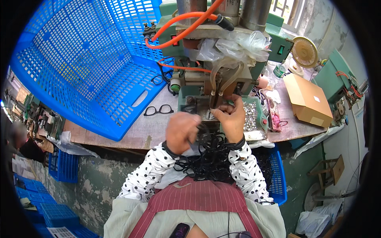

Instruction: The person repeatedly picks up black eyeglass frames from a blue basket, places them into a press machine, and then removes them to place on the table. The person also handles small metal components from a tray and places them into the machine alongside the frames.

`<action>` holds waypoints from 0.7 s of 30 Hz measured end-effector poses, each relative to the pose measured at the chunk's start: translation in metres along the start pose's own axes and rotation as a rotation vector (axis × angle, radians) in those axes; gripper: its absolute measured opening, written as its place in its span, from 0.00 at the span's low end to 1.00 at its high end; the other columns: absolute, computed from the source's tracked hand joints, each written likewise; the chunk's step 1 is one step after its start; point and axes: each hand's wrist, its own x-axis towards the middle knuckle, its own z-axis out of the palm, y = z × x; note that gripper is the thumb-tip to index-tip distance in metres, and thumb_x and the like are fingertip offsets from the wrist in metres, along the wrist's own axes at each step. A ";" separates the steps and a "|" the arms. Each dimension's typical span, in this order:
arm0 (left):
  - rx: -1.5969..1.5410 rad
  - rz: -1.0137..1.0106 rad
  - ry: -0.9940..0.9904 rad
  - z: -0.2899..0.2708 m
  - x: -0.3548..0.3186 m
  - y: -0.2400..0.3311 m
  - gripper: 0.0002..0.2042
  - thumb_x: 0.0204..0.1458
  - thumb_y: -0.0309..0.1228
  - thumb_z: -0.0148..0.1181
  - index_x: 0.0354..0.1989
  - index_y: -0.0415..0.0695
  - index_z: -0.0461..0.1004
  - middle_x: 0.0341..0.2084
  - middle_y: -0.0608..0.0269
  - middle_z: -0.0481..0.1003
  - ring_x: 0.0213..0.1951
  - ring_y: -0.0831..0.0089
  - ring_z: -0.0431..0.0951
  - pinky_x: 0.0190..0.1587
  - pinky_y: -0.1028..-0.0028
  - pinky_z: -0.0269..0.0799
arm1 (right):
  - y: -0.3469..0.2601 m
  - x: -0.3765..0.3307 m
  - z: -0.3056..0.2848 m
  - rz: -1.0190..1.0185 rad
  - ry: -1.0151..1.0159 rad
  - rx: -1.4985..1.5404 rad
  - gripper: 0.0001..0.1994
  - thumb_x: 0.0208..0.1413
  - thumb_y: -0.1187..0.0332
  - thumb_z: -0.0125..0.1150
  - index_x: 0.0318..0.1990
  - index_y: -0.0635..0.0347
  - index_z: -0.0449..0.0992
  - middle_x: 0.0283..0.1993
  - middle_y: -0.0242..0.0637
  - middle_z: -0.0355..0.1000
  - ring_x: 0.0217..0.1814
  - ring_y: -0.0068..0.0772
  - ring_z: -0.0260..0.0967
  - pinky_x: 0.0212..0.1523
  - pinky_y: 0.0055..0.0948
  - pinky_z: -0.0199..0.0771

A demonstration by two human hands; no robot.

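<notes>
My right hand (233, 120) is at the working point of a green press machine (216, 73), its thumb and fingers pinched together just under the tool. What they pinch is too small or hidden to make out. My left hand (181, 131) is to the left of it, smeared by motion, its fingers not readable. Below both hands, a tangled pile of black eyeglass frames (208, 158) lies on my lap. A single black eyeglass frame (158, 110) rests on the table to the left of the machine. Beside my right hand, a tray (262, 133) holds many small shiny metal parts.
A large blue basket (93, 103) tilts over the table's left side. Orange air hoses (182, 39) loop across the machine, with a clear plastic bag (234, 47) draped on it. An open cardboard box (309, 103) sits at the right; another blue basket (278, 174) stands below the table.
</notes>
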 end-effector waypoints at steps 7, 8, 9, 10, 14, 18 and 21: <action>-0.244 0.162 -0.339 0.032 -0.003 0.011 0.21 0.45 0.22 0.61 0.52 0.41 0.72 0.49 0.54 0.74 0.48 0.58 0.76 0.54 0.58 0.71 | 0.056 0.036 -0.093 -0.219 0.415 -0.929 0.20 0.43 0.71 0.69 0.46 0.53 0.71 0.31 0.34 0.77 0.37 0.43 0.73 0.38 0.41 0.69; -0.247 0.161 -0.347 0.031 -0.003 0.010 0.21 0.45 0.23 0.62 0.52 0.41 0.72 0.49 0.54 0.74 0.49 0.59 0.76 0.54 0.59 0.70 | 0.077 0.039 -0.117 -0.040 0.420 -1.020 0.18 0.44 0.67 0.69 0.44 0.52 0.72 0.31 0.33 0.78 0.37 0.42 0.73 0.38 0.42 0.69; -0.253 0.159 -0.353 0.031 -0.004 0.010 0.21 0.45 0.23 0.63 0.52 0.41 0.73 0.49 0.53 0.74 0.49 0.60 0.76 0.54 0.59 0.70 | 0.089 0.037 -0.132 0.090 0.412 -1.004 0.17 0.43 0.63 0.70 0.42 0.52 0.74 0.30 0.33 0.77 0.37 0.43 0.73 0.39 0.40 0.70; -0.257 0.157 -0.350 0.032 -0.004 0.010 0.21 0.45 0.23 0.63 0.52 0.41 0.73 0.49 0.53 0.74 0.49 0.59 0.76 0.54 0.59 0.70 | 0.094 0.034 -0.137 0.056 0.357 -1.090 0.18 0.42 0.62 0.71 0.41 0.52 0.75 0.34 0.34 0.77 0.41 0.43 0.72 0.42 0.41 0.69; -0.255 0.131 -0.332 0.030 -0.004 0.012 0.21 0.45 0.22 0.61 0.52 0.41 0.72 0.49 0.54 0.74 0.47 0.58 0.76 0.54 0.58 0.70 | 0.090 0.016 -0.117 -0.155 0.147 -1.383 0.14 0.40 0.59 0.72 0.37 0.48 0.79 0.54 0.33 0.70 0.60 0.42 0.59 0.56 0.51 0.56; -0.293 0.129 -0.314 0.034 -0.004 0.012 0.20 0.45 0.21 0.59 0.51 0.42 0.72 0.49 0.55 0.73 0.48 0.59 0.75 0.54 0.57 0.70 | 0.107 0.018 -0.127 -0.265 0.281 -1.254 0.03 0.42 0.65 0.69 0.25 0.49 0.80 0.48 0.29 0.74 0.55 0.42 0.63 0.52 0.49 0.58; -0.245 0.130 -0.317 0.036 -0.011 0.012 0.20 0.46 0.24 0.60 0.51 0.43 0.72 0.50 0.57 0.73 0.48 0.60 0.75 0.54 0.58 0.69 | 0.106 0.019 -0.122 -0.290 0.296 -1.251 0.06 0.43 0.63 0.69 0.28 0.50 0.80 0.50 0.30 0.73 0.58 0.43 0.61 0.54 0.50 0.56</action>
